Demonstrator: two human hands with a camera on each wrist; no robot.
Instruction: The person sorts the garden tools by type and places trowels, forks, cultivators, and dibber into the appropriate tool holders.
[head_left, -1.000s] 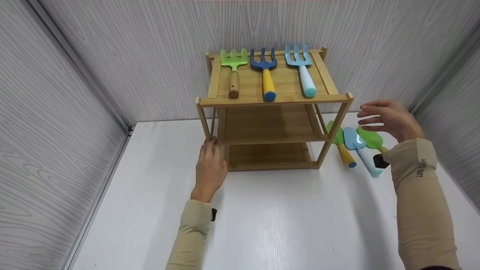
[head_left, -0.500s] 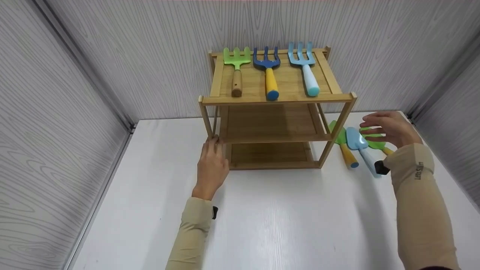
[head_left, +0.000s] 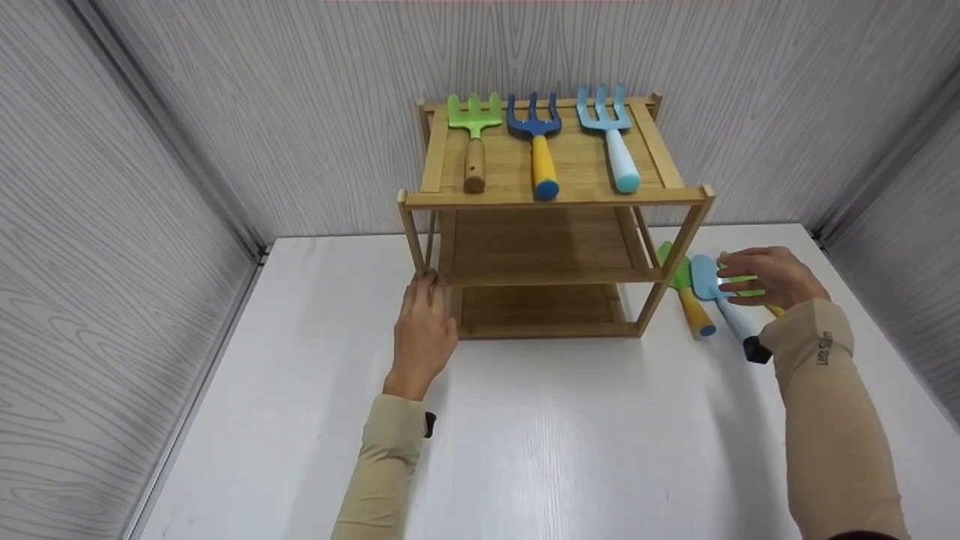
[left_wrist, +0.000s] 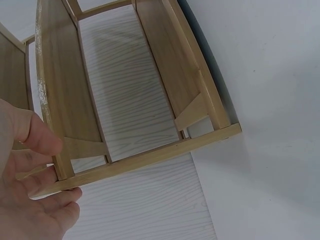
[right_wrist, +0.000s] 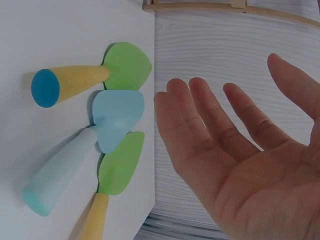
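My left hand (head_left: 424, 330) grips a wooden three-tier rack (head_left: 555, 280) at its front left post, by the middle shelf. In the left wrist view, the thumb lies on the shelf's front rail, with fingers around the post (left_wrist: 140, 159). Above the trowels at the rack's right, my right hand (head_left: 772, 277) is held with fingers extended, touching nothing. Below it lie a green trowel with a yellow handle (right_wrist: 127, 67), a light blue trowel (right_wrist: 117, 117) and another green trowel (right_wrist: 120, 167), which the hand partly covers in the head view.
On the rack's top shelf lie a green hand fork (head_left: 474, 142), a dark blue one with a yellow handle (head_left: 541, 157) and a light blue one (head_left: 619, 150). The white table (head_left: 540, 442) meets grey wood-patterned walls (head_left: 337, 112) at the back and sides.
My right hand has come down toward the table, over the trowels, and slightly left. The left hand keeps its grip on the rack. The head view has shifted slightly.
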